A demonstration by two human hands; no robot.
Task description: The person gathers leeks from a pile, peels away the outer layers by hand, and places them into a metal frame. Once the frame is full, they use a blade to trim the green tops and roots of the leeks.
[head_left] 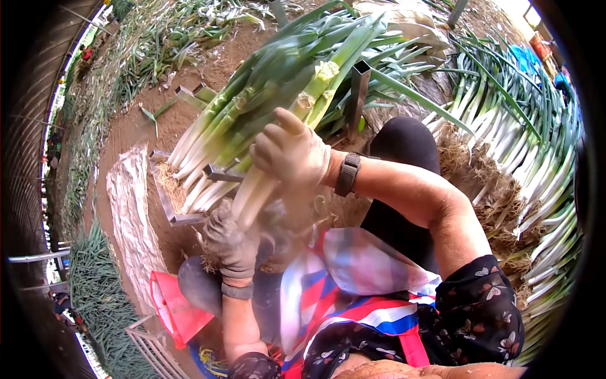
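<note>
My left hand (pixel 230 243), in a dirty work glove, is wrapped around the lower white part of a thick green onion (pixel 254 197), near its root end. My right hand (pixel 287 148), in a pale glove and slightly blurred, closes around the same stalk higher up, where the white turns green. The stalk slants up and to the right across my lap. Just beyond my hands, a bundle of green onions (pixel 205 142) lies in a metal frame (pixel 169 205), with their roots at the lower left and leaves at the upper right.
A large heap of green onions (pixel 505 126) with soil-covered roots lies on my right. Cut leaves (pixel 101 303) are piled at lower left, beside a white plastic sheet (pixel 132 215) and a red cloth-like piece (pixel 177 309). Upright metal posts (pixel 358 95) stand around the bundle.
</note>
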